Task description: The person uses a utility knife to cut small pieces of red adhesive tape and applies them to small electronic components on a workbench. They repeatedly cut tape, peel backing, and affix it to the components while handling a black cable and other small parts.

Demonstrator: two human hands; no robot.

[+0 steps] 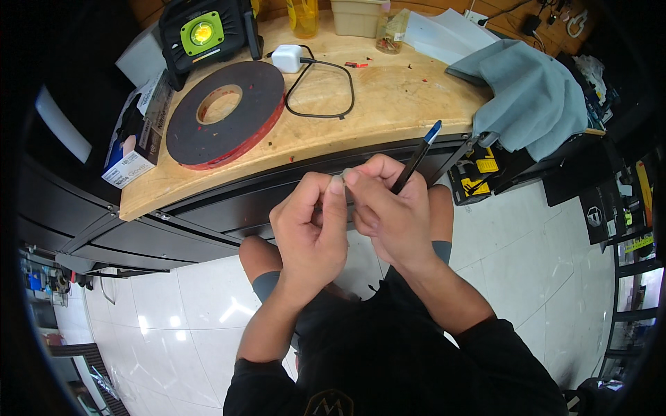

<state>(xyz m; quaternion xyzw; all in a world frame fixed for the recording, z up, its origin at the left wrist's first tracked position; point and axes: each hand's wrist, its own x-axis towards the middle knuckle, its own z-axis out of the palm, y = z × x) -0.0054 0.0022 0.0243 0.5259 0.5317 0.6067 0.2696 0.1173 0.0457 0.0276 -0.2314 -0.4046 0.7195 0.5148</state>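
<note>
My left hand and my right hand meet in front of the wooden bench edge, fingertips pinched together on a small pale, translucent piece. What that piece is cannot be made out. My right hand also grips a black pen-like tool with a blue tip, which sticks up and to the right between its fingers. Both hands hover above my knees, below the bench top.
On the bench lie a big roll of black tape with a red edge, a white charger with a black cable, a work lamp, a glove box, a grey cloth and jars at the back. White tiled floor below.
</note>
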